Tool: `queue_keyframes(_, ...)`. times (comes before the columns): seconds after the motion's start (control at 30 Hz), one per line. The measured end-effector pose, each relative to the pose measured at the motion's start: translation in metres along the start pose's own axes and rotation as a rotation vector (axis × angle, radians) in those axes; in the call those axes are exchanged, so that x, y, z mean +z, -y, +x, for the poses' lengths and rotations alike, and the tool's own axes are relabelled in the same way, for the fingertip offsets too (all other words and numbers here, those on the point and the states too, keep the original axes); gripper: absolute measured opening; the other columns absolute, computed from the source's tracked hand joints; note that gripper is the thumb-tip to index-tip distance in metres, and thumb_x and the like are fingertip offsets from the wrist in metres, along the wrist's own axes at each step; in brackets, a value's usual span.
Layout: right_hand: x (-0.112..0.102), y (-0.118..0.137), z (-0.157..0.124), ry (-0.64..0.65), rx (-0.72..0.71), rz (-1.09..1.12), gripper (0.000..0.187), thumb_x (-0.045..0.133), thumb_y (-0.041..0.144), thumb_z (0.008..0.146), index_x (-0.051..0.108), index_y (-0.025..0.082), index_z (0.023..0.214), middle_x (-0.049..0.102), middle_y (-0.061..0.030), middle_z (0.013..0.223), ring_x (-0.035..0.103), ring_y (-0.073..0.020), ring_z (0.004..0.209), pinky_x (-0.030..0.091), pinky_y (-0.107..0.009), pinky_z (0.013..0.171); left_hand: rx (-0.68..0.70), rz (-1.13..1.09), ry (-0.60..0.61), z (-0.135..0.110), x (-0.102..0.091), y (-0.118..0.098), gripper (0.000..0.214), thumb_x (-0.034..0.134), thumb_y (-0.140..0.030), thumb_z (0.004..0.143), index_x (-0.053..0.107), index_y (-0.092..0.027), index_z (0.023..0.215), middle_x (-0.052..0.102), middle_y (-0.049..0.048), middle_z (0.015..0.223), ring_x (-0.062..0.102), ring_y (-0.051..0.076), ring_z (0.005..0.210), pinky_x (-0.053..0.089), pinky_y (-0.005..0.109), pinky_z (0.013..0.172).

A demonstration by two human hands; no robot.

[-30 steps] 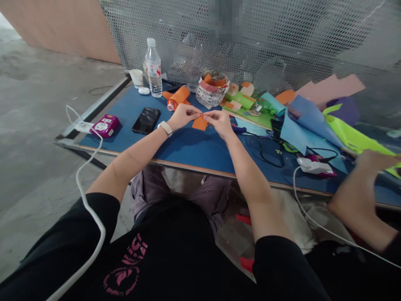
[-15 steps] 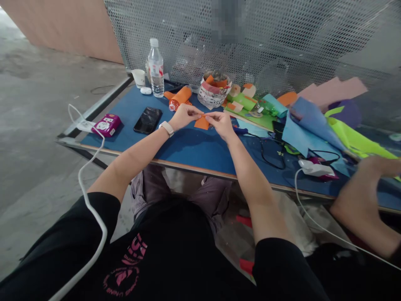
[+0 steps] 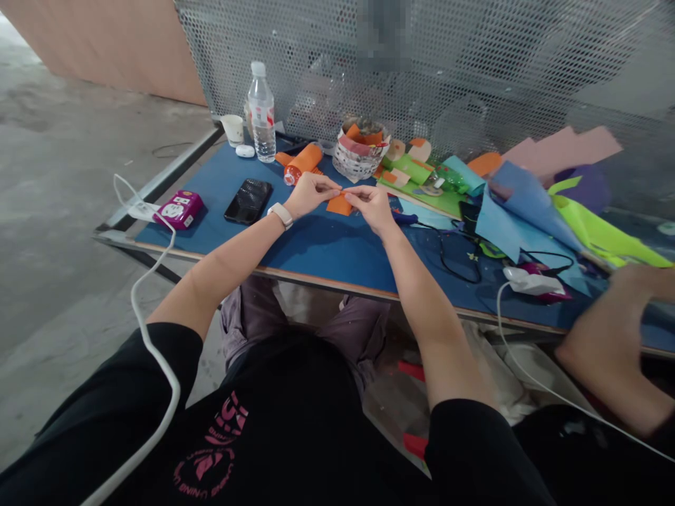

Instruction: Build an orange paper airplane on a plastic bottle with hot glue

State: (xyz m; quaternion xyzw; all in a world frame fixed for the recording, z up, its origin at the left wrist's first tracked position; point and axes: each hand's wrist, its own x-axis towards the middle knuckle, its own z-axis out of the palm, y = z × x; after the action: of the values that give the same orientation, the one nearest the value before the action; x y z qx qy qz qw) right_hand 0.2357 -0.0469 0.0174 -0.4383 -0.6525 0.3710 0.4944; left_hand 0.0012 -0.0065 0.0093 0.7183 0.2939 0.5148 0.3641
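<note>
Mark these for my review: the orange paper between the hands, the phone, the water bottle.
Orange paper [image 3: 339, 205], head view: its lower part.
Phone [image 3: 248, 202], head view: middle of its dark face.
Water bottle [image 3: 262, 117], head view: its label.

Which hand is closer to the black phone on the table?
Left. The left hand is right of the black phone, apart from it; the right hand is farther right, beyond the left one.

The left hand [image 3: 309, 197] and right hand [image 3: 373, 208] hide some paper [image 3: 340, 205] in front of the basket [image 3: 354, 166]. Right of it, another person's blurry arm [image 3: 606, 344] is partly out of view. Left of it, the bottle [image 3: 262, 119] has words too tiny to read.
</note>
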Motion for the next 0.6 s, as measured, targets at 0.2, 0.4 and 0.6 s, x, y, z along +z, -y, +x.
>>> queue_keyframes(0.2, -0.0016, -0.0029, 0.0006, 0.013, -0.028, 0.021, 0.08, 0.099, 0.101, 0.069, 0.092, 0.028, 0.103, 0.091, -0.0102, 0.096, 0.082, -0.0298, 0.081, 0.076, -0.052, 0.081, 0.039, 0.02, 0.007, -0.0001, -0.0001, 0.0035, 0.015, 0.097, -0.025, 0.092, 0.097, -0.017, 0.104, 0.095, 0.0136, 0.105, 0.087, 0.023, 0.096, 0.072, 0.039, 0.093)
queue_keyframes(0.4, -0.0074, -0.0051, 0.0023, 0.019, -0.041, -0.031, 0.071, 0.103, 0.093, 0.075, 0.093, 0.029, 0.104, 0.092, -0.0106, 0.095, 0.084, -0.0334, 0.086, 0.078, -0.058, 0.088, 0.043, 0.005, 0.032, -0.0004, 0.0014, 0.006, 0.02, 0.098, -0.033, 0.093, 0.095, -0.017, 0.106, 0.093, 0.0122, 0.102, 0.086, 0.022, 0.092, 0.07, 0.037, 0.088)
queue_keyframes(0.6, -0.007, -0.0046, 0.0022, 0.033, -0.058, -0.036, 0.069, 0.102, 0.09, 0.075, 0.09, 0.029, 0.105, 0.088, -0.0116, 0.093, 0.083, -0.036, 0.092, 0.074, -0.062, 0.097, 0.001, 0.009, 0.051, -0.0011, 0.0018, 0.0064, 0.02, 0.094, -0.036, 0.101, 0.095, -0.016, 0.103, 0.092, 0.0117, 0.099, 0.082, 0.018, 0.084, 0.067, 0.033, 0.081)
